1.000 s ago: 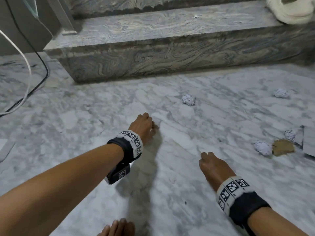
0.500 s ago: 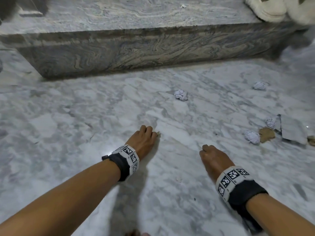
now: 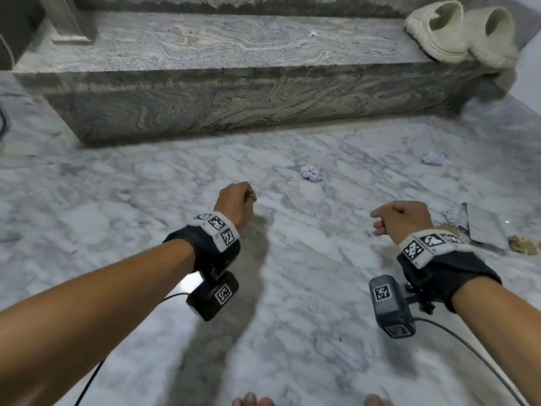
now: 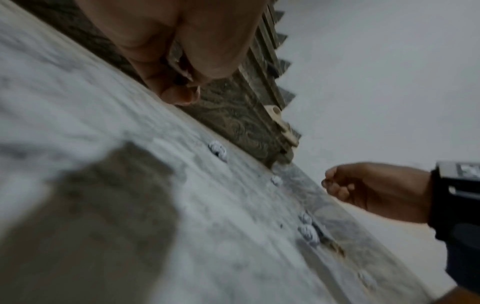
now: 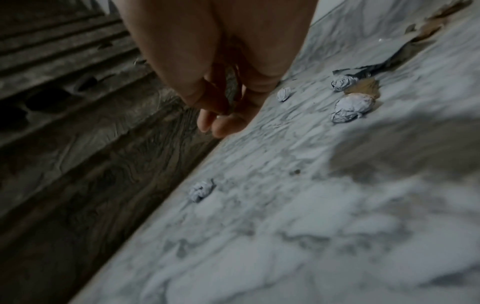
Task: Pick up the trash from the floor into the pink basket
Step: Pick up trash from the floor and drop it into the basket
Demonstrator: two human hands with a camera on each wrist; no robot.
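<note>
I am pinching a small scrap in my left hand (image 3: 234,200); its axis is unreadable. My right hand (image 3: 401,219) is hanging loosely curled, holding nothing, near a paper ball (image 3: 311,172).

Both hands have lifted off the floor (image 3: 292,288) — left hand (image 3: 234,205), right hand (image 3: 402,221), fingers curled.

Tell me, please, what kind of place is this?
Probably the foot of an indoor staircase in a home. A dark veined stone step rises from a white marble floor, and a pair of cream slippers sits on the step. Crumpled paper balls lie scattered on the floor.
</note>
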